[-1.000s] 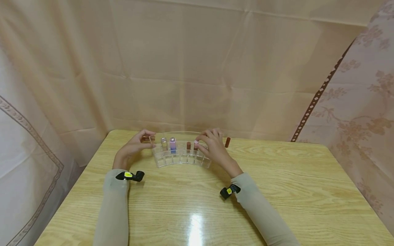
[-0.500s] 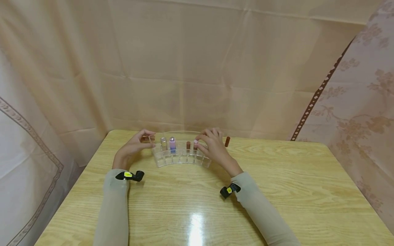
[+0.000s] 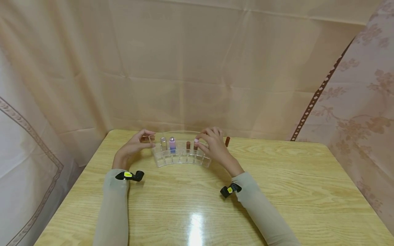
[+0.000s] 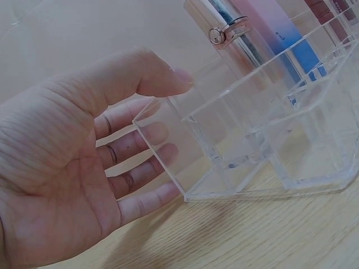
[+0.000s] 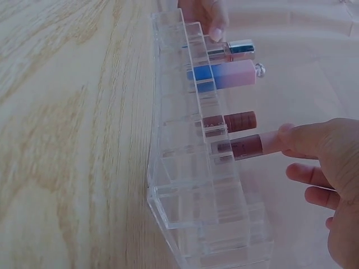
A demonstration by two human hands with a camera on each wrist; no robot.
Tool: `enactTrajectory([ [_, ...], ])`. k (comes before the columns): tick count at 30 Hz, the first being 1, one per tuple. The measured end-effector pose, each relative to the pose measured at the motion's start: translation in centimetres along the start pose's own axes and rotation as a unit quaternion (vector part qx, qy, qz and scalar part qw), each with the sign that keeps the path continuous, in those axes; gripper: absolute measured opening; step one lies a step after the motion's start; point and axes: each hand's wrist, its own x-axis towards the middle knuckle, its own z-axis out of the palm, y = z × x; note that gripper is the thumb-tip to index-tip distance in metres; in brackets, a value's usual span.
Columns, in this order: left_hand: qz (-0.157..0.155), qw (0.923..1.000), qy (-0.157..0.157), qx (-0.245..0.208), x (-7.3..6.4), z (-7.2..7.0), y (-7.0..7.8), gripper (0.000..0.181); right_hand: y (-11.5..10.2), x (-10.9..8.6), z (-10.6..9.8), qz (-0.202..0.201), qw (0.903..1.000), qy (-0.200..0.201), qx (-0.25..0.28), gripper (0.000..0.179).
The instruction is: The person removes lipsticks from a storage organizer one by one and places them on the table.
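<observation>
A clear, curved lipstick organizer (image 3: 184,158) with tiered compartments stands on the table. My left hand (image 3: 135,142) holds its left end, thumb at the top edge and fingers along the outer side wall (image 4: 162,145). With thumb and fingers my right hand (image 3: 214,145) pinches the pink top of a lip gloss tube (image 5: 247,147), whose dark red lower part sits in a back-row slot. Beside it stands a brown-red tube (image 5: 241,121). Farther left are a pink-and-blue lipstick (image 5: 235,74) with a round silver top and a silver-and-gold lipstick (image 3: 163,143), both upright in slots.
A brown-red tube (image 3: 227,141) is on the table just right of my right hand. The wooden table (image 3: 172,198) reaches back to a beige curtain (image 3: 184,68). Patterned cloth (image 3: 363,112) hangs at the right side.
</observation>
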Motion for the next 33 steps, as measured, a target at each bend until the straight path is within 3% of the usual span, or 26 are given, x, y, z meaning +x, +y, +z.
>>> enactTrajectory([
  [33, -0.001, 0.9998, -0.005, 0.020, 0.19, -0.19, -0.18, 0.052, -0.31, 0.28, -0.91, 0.001, 1.0000, 0.003, 0.008, 0.022],
])
